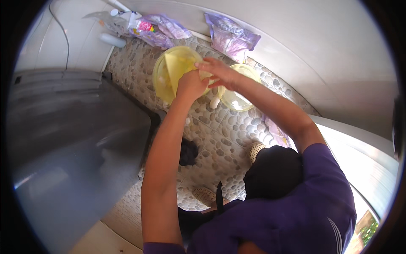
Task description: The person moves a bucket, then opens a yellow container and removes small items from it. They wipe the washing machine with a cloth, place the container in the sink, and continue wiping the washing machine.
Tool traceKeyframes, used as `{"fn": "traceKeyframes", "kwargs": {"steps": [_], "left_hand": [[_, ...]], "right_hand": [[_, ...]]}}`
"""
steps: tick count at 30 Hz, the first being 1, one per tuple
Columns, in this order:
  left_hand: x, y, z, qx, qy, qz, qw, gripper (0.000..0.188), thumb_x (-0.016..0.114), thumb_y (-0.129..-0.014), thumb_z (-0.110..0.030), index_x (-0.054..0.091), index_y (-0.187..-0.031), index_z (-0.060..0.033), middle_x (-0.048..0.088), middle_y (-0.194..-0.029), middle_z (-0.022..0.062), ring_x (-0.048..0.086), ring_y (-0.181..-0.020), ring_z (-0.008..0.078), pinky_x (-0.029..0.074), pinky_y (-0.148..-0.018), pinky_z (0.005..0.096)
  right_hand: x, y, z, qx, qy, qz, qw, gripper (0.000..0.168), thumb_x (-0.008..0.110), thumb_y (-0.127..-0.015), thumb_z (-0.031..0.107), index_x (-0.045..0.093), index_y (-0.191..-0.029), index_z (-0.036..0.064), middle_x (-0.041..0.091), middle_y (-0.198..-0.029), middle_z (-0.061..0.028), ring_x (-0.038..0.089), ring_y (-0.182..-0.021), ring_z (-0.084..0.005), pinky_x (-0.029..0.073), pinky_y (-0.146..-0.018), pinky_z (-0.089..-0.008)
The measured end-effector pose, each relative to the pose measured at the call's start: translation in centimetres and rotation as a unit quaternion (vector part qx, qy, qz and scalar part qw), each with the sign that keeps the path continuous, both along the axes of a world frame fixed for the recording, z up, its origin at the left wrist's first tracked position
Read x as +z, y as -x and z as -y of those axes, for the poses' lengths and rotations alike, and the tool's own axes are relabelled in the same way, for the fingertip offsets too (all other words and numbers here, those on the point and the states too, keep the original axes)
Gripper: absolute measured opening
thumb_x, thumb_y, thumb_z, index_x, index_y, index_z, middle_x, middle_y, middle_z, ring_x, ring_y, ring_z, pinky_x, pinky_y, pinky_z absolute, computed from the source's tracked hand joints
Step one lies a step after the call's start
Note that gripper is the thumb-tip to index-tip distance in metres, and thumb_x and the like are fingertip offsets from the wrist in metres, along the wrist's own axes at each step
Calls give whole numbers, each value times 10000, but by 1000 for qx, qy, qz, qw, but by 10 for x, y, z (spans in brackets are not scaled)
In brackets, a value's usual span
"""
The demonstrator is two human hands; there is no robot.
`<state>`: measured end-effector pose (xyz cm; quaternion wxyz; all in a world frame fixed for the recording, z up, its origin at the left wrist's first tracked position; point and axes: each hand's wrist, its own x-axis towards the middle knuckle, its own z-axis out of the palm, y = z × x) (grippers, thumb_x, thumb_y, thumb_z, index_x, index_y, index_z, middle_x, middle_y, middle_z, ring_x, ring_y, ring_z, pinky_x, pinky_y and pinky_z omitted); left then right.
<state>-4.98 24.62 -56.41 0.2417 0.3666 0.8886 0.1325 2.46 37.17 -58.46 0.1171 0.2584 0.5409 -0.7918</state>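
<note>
A round yellow tub (pixel 157 81) stands on the pebble-patterned floor, with a flat yellow sheet or cloth (pixel 174 71) angled across its opening. My left hand (pixel 192 84) is curled against the sheet's right side and appears to grip it; the fingertips are hidden. Right beside it, my right hand (pixel 222 72) has its fingers spread, thumb side towards the left hand and the sheet. Under my right forearm sits a second, pale yellow see-through basin (pixel 236 101), partly hidden. A light-coloured rounded handle (pixel 214 102) rests against its left side.
Purple printed bags (pixel 233 38) lean along the wall, beside plastic packages (pixel 146 27) and a pale bottle (pixel 112 40). A large dark, glossy panel (pixel 79 136) fills the left. A dark bundle (pixel 188 152) lies near my feet in dotted shoes (pixel 256 151). Another purple bag (pixel 276 131) lies at right.
</note>
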Motion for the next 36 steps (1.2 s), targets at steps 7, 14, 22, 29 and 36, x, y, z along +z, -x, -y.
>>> {"fn": "traceKeyframes", "kwargs": {"steps": [7,14,22,29,36], "left_hand": [[21,-20,46,96,-265,46,958,217,616,-816,-158,611,-981,-17,660,-842,91,636,-746,176,484,-670,316],[-79,-59,182,185,-31,-57,981,246,642,-791,-173,580,-1017,-99,576,-927,126,601,-842,311,480,-703,398],[-130,-71,155,159,44,-35,986,279,632,-806,-174,523,-1056,-118,508,-1031,150,588,-884,347,501,-712,437],[-129,-58,174,240,-19,15,970,290,604,-794,-146,509,-1064,-99,549,-988,153,594,-858,354,493,-708,447],[-142,-39,193,411,-124,157,889,309,617,-775,-164,557,-1062,-68,626,-911,134,630,-771,287,506,-696,375]], "right_hand": [[-56,4,-45,-37,-192,50,979,773,672,-783,419,323,-1378,72,439,-1310,-179,501,-1129,-284,505,-811,-396],[2,-41,-1,-7,-400,-175,900,182,586,-840,149,576,-983,37,647,-876,-91,624,-824,-224,497,-750,-361],[-75,-4,119,408,-581,-253,657,389,604,-780,146,529,-1162,144,405,-1319,-158,523,-1037,-394,456,-834,-496],[-138,56,146,267,-745,-240,563,493,576,-787,164,478,-1269,202,264,-1426,-212,392,-1171,-492,389,-876,-614],[-131,66,154,289,-694,-187,633,349,553,-778,107,564,-1122,165,414,-1277,-165,479,-1067,-400,462,-828,-478]]}}
